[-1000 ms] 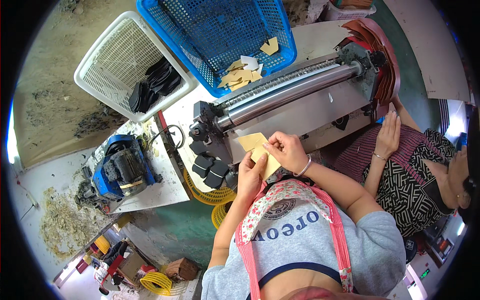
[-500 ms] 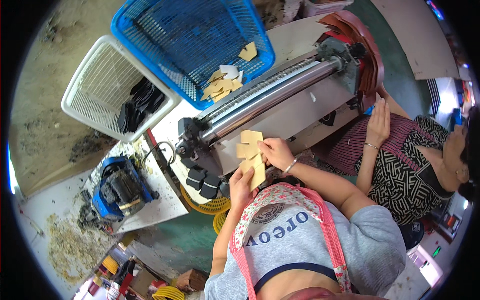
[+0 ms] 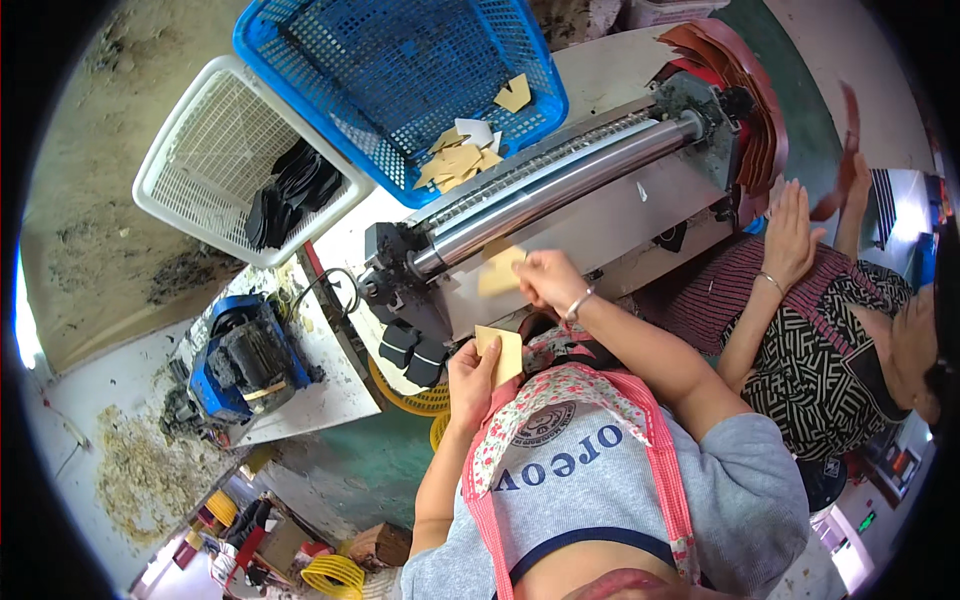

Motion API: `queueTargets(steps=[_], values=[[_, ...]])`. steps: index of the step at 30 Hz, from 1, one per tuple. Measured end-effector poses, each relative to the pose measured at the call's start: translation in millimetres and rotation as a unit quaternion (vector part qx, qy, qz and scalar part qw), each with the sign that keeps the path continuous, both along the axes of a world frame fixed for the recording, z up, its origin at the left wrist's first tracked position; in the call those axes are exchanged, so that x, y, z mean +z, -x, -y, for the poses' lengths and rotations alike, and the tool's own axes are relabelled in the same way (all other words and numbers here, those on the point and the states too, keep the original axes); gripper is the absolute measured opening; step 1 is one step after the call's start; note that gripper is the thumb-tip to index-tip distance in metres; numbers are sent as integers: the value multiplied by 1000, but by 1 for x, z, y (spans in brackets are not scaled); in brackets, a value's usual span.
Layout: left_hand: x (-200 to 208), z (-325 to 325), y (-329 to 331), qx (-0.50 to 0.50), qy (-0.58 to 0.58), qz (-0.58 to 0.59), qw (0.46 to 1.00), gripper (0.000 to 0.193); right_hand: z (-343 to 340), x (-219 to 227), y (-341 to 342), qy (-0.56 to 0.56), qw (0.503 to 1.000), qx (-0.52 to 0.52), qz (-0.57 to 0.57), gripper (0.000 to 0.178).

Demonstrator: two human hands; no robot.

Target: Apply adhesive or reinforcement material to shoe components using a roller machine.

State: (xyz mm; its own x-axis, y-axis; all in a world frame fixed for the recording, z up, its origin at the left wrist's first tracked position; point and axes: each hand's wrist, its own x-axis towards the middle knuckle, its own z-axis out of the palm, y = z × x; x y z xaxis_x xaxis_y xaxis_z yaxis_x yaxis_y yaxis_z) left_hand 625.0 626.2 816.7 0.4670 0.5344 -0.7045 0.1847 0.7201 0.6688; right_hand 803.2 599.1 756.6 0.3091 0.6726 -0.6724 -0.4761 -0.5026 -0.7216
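My left hand [image 3: 471, 377] is closed on tan, flat cut pieces [image 3: 507, 357], held low in front of my apron; how many lie together I cannot tell. My right hand [image 3: 553, 281] pinches another tan piece [image 3: 497, 274], blurred by motion, just in front of the machine's shiny metal roller [image 3: 575, 188]. Below that roller runs a pale flat plate [image 3: 600, 235]. Beyond the machine, a blue plastic basket [image 3: 388, 178] has several tan pieces [image 3: 457, 163] and a white one in it.
A white basket [image 3: 160, 165] with black pieces [image 3: 292, 195] stands left of the blue one. Black blocks [image 3: 412, 352] sit by the machine's left end. A dirty blue motor [image 3: 250, 355] is further left. At right, a co-worker's hand [image 3: 790, 240] is near stacked brown sheets [image 3: 765, 130].
My hands have moved apart. The right one has taken a tan piece away from the left and up toward the roller. The co-worker's hands have moved, and a brown strip is now raised.
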Motion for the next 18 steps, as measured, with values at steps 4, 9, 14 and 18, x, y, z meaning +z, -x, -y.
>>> queueTargets(steps=[4,9,14,18], values=[[-3,-10,-4,31,-96,-32,994,20,-40,38,-25,-85,879,-5,470,29],[-7,-13,-17,32,-141,-29,989,20,-83,52,-70,65,638,249,726,47],[-10,-19,-24,70,-176,-20,982,20,-66,47,-56,-176,690,170,681,27],[-5,-20,-28,71,-216,-46,973,20,-7,60,-18,-275,884,41,376,11]])
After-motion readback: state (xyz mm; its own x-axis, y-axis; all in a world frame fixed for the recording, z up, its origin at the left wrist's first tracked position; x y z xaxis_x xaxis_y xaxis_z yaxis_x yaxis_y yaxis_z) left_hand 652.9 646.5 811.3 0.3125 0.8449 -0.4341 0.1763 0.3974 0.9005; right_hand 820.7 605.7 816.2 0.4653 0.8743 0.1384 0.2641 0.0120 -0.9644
